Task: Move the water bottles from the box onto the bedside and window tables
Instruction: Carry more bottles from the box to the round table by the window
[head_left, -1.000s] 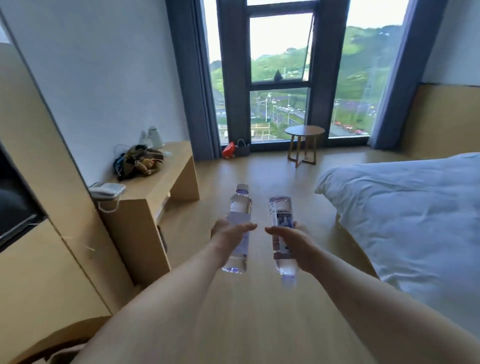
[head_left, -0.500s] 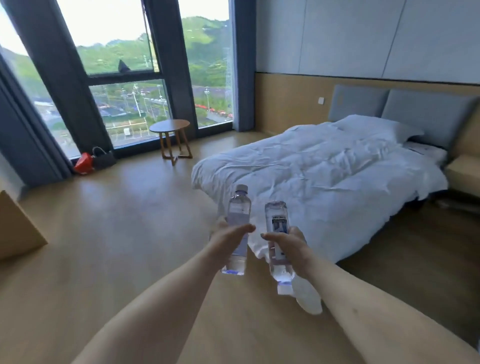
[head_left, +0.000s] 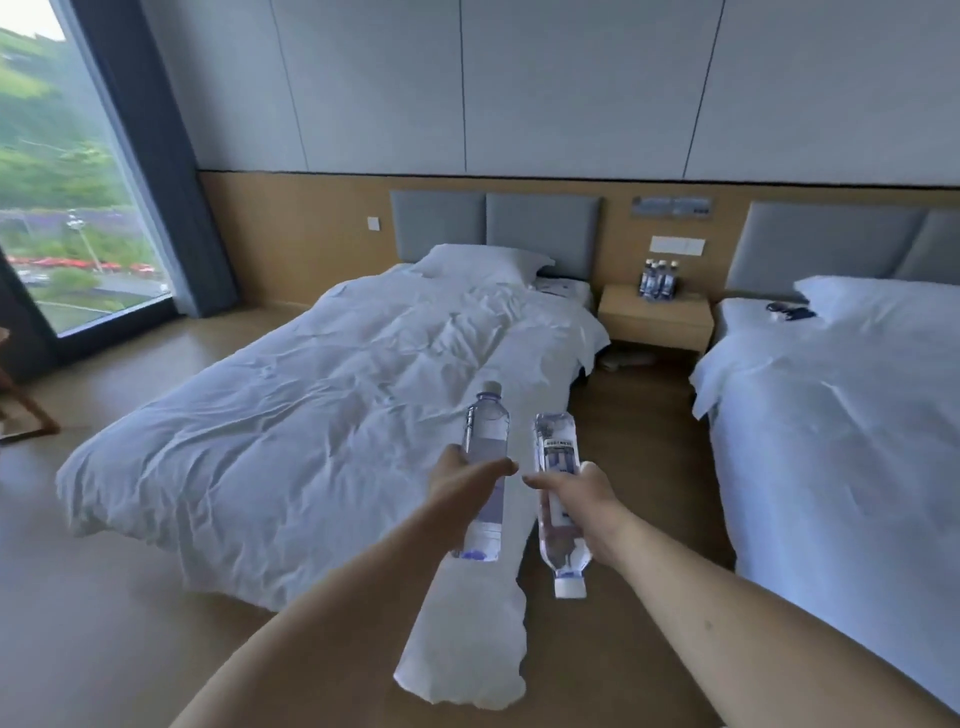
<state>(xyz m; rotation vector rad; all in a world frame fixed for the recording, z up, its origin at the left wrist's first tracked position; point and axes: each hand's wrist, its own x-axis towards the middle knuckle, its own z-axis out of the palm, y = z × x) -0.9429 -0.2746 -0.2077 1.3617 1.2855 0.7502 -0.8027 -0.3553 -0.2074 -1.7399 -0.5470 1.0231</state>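
Low in the middle of the frame, two bare forearms reach forward, each hand carrying a clear water bottle. On the left, the left hand (head_left: 464, 480) has its fingers (head_left: 496, 467) wrapped round the middle of the left bottle (head_left: 485, 452), which stands nearly upright with its white cap at the top. Just to the right of it, the right hand (head_left: 582, 499) has its fingers (head_left: 543, 480) closed round the right bottle (head_left: 557, 467), which is held upside down, its white cap pointing at the floor and its printed label facing the camera. The two bottles are side by side, near each other but apart.

Behind the hands, across the centre and left of the frame, lies a bed with a rumpled white duvet (head_left: 322, 405), one corner trailing onto the wooden floor (head_left: 639, 441). A second bed (head_left: 841, 415) fills the right edge. Between the two headboards, in the upper right, a wooden bedside counter (head_left: 655, 317) carries a small cluster of bottles (head_left: 658, 280) standing upright at its back. A tall window (head_left: 57, 218) with a dark curtain occupies the upper left.
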